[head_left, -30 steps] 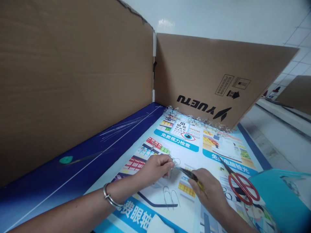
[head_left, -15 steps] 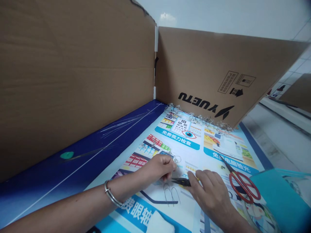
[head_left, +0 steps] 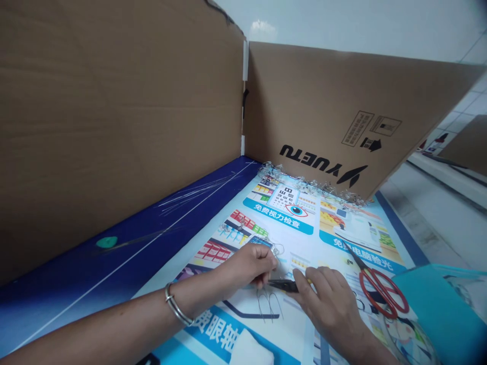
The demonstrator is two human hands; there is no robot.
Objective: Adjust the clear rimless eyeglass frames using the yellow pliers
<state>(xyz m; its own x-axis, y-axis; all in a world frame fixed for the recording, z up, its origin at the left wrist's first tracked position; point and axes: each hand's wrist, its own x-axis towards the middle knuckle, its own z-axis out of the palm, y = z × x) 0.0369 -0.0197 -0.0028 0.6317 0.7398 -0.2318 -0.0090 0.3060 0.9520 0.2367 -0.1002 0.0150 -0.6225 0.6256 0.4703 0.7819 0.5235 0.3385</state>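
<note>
My left hand [head_left: 255, 264] is closed in a pinch, with a thin wire loop [head_left: 279, 249] showing just beyond its fingers. My right hand [head_left: 330, 296] wraps round a pair of black-nosed pliers [head_left: 283, 285], their handles mostly covered by my palm. The pliers' tips meet the left fingertips, where fine wire seems to be gripped; the exact spot is hidden. Below the tips, U-shaped bent wires [head_left: 269, 306] lie on the printed sheet [head_left: 297, 329]. Red-handled scissors [head_left: 383, 291] rest to the right of my right hand.
Cardboard panels stand to the left [head_left: 114, 111] and at the back [head_left: 323, 101]. A heap of bent wire pieces [head_left: 312, 186] lies along the back panel. Straight wires [head_left: 194, 193] and a green piece [head_left: 107, 242] lie on the left. A turquoise pouch [head_left: 437, 304] sits at right; a white piece [head_left: 251, 350] lies in front.
Both hands stay almost in place, with the pliers still at my left fingertips. Only slight shifts of the fingers and the view are visible.
</note>
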